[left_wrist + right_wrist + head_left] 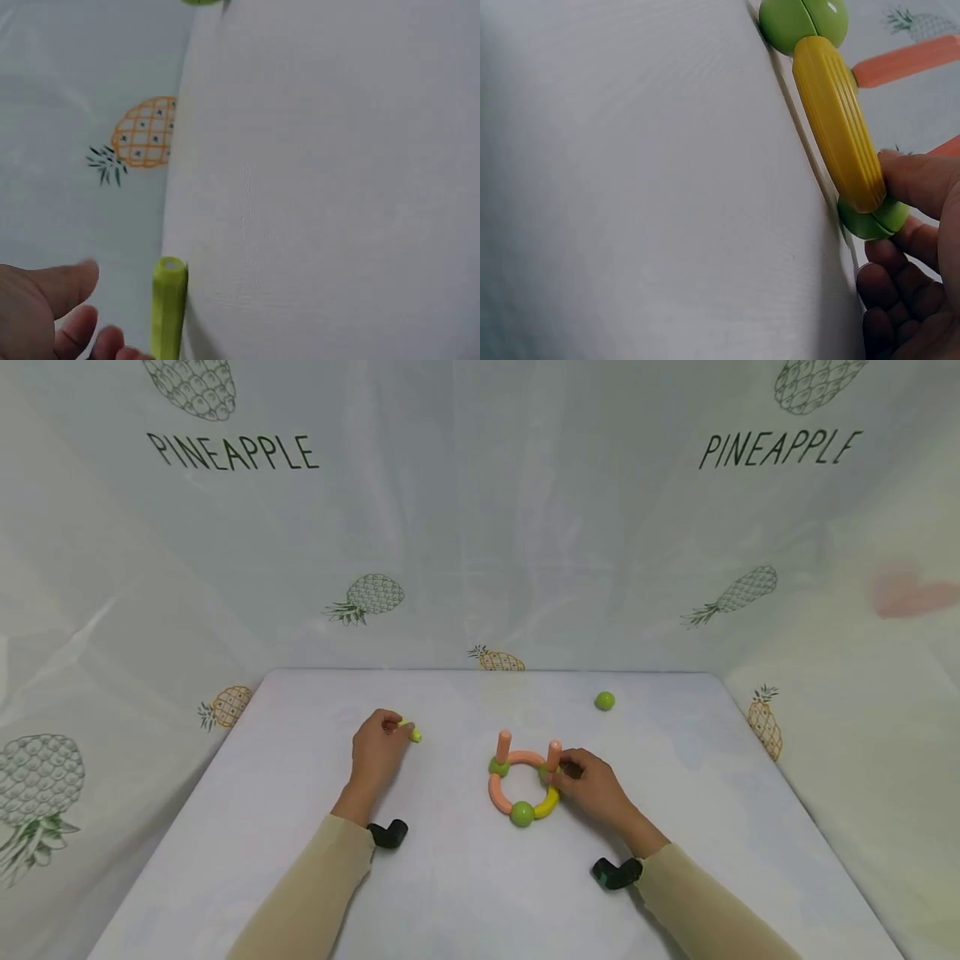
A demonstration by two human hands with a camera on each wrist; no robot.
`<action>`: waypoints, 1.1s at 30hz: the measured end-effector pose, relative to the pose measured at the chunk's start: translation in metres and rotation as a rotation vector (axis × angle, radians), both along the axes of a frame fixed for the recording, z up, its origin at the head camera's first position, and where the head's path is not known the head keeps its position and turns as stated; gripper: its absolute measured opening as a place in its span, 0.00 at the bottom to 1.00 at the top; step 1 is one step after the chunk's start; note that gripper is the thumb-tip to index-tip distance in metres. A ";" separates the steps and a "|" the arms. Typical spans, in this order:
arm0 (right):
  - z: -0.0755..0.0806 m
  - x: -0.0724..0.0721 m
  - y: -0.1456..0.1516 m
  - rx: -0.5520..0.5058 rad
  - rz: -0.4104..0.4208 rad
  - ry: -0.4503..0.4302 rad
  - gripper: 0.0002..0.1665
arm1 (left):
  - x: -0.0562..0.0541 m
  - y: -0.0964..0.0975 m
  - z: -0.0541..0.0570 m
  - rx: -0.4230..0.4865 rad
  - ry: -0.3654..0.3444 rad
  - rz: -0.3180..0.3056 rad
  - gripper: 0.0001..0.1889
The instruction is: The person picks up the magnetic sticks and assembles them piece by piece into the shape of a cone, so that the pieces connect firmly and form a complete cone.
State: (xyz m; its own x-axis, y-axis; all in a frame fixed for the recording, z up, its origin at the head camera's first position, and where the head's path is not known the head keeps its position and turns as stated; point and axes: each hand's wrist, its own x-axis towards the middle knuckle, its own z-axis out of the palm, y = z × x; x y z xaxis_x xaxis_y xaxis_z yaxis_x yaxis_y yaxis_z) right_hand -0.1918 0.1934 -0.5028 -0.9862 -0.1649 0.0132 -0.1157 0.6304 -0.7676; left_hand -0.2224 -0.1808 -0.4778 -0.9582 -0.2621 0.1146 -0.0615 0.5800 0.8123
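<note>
On the white table lies a ring of curved pink rods (497, 795) and a curved yellow rod (836, 112), joined by green balls (522, 814). Two straight pink rods (504, 747) stand up from its far balls. At the ring's right side my right hand (594, 783) pinches a green ball (871, 219) between thumb and index finger, beside the yellow rod's end. Farther left, my left hand (377, 747) is at a short lime-green stick (169, 307). In the left wrist view its thumb and fingers are parted, with the stick just beyond the fingertips.
A loose green ball (604, 701) sits near the table's back edge, right of the ring. Behind the white table (450, 893) hangs a pale curtain (480, 527) with pineapple prints. Each wrist carries a small black camera (387, 834).
</note>
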 end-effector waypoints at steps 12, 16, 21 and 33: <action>-0.001 0.002 -0.001 -0.044 0.008 0.010 0.20 | -0.018 -0.006 -0.008 -0.232 -0.131 -0.075 0.21; -0.001 0.001 0.000 -0.041 0.007 0.013 0.20 | -0.018 -0.020 -0.011 -0.239 -0.136 -0.105 0.19; -0.002 0.000 0.002 -0.031 -0.004 0.010 0.20 | -0.020 -0.032 -0.008 -0.232 -0.119 -0.145 0.20; 0.001 0.002 0.002 -0.037 0.016 0.012 0.21 | -0.029 -0.037 -0.010 -0.200 -0.144 -0.155 0.19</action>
State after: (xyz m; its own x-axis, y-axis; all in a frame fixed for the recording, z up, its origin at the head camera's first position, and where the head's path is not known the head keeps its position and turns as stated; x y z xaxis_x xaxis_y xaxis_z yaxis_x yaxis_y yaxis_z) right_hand -0.1900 0.1953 -0.5018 -0.9832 -0.1799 0.0311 -0.1347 0.5996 -0.7889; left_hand -0.2512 -0.2179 -0.4881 -0.9952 -0.0973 0.0093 -0.0660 0.7390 0.6705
